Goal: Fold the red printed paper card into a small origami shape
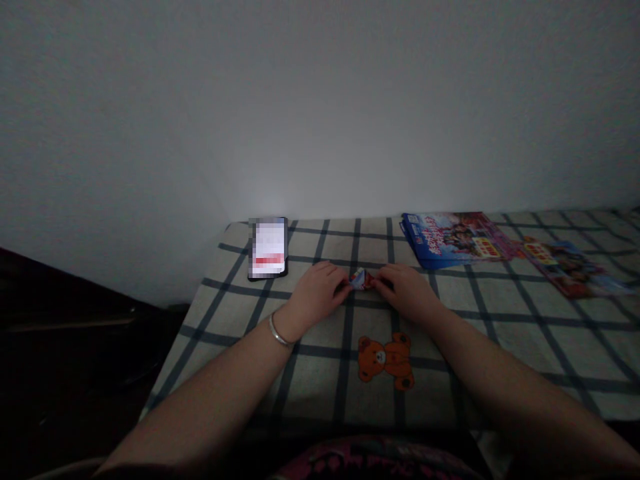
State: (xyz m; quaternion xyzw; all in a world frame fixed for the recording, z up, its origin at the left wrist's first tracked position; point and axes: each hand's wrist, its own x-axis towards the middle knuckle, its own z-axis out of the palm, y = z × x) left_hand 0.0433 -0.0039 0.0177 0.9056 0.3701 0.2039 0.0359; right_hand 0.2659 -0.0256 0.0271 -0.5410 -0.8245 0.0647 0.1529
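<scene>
Between my two hands is a small piece of folded printed paper (pixel 361 279), coloured red, white and blue. My left hand (pixel 321 293) pinches its left end, with the fingers closed and a silver bangle on the wrist. At the other end, my right hand (pixel 404 292) pinches the paper between thumb and fingers. The paper sits at or just above the checked tablecloth (pixel 320 367); whether it touches the cloth I cannot tell. Its exact folded shape is too small and dim to make out.
A lit phone or small tablet (pixel 270 247) lies at the back left. Several colourful printed leaflets (pixel 450 237) are stacked at the back right, with another leaflet (pixel 570 263) beside them. An orange teddy bear picture (pixel 385 360) lies near me. A white wall (pixel 320 113) rises behind the table.
</scene>
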